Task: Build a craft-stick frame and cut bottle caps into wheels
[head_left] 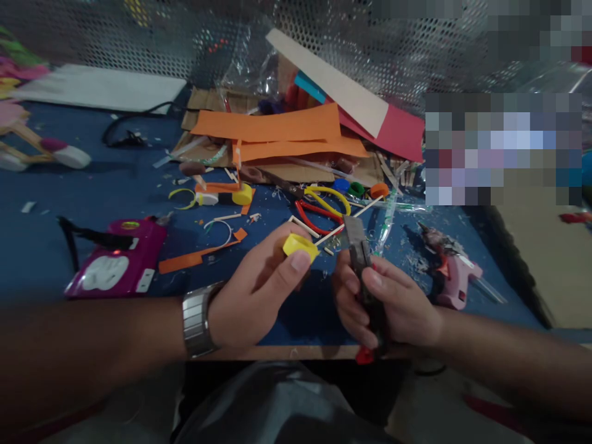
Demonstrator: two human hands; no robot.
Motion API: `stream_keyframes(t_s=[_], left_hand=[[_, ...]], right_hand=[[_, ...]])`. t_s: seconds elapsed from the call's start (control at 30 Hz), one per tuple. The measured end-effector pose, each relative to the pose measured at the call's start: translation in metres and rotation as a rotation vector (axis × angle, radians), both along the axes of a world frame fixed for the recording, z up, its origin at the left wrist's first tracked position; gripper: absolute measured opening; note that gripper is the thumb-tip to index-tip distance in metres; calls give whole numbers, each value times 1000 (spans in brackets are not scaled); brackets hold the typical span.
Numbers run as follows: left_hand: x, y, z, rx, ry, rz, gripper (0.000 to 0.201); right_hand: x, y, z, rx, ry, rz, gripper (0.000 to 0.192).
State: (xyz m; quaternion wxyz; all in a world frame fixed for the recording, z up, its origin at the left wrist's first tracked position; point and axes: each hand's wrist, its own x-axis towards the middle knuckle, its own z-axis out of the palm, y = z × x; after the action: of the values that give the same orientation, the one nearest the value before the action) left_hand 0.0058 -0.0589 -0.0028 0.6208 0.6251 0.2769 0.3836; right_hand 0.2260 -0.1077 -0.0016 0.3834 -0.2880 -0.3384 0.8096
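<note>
Pinching a yellow bottle cap (300,245) between thumb and fingertips, the left hand (259,290) holds it up near the table's near edge, open side turned toward the blade, seemingly to steady it for cutting. Just right, the right hand (388,305) is wrapped around a utility knife (363,271), blade tip pointing away. Farther off lie scissors (324,206), orange paper strips (277,132), a pink glue gun (451,274) and a purple power strip (115,262) on the blue table (55,203). No writing is legible.

Open blue table (46,246) lies left of the purple power strip (115,262). Ahead, scissors (321,206), orange paper strips (277,132) and bottle caps (356,188) crowd the way (sticks too); the pink glue gun (451,274) blocks the right.
</note>
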Motion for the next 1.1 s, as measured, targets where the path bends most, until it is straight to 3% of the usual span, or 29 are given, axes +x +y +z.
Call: stream_keyframes(t_s=[0.13, 0.23, 0.47, 0.7, 1.1], left_hand=[[-3, -1, 7, 100, 171, -76, 43], [-3, 0, 7, 138, 238, -103, 46], [-3, 3, 9, 125, 313, -152, 45], [-3, 3, 8, 181, 255, -169, 47], [-1, 2, 15, 219, 295, -34, 20]], right_hand=[[0, -5, 1, 165, -208, -154, 33], [-2, -6, 2, 215, -278, -185, 32], [-7, 2, 8, 182, -345, -152, 39], [-7, 2, 6, 149, -338, -132, 41], [-9, 5, 3, 126, -359, -203, 44]])
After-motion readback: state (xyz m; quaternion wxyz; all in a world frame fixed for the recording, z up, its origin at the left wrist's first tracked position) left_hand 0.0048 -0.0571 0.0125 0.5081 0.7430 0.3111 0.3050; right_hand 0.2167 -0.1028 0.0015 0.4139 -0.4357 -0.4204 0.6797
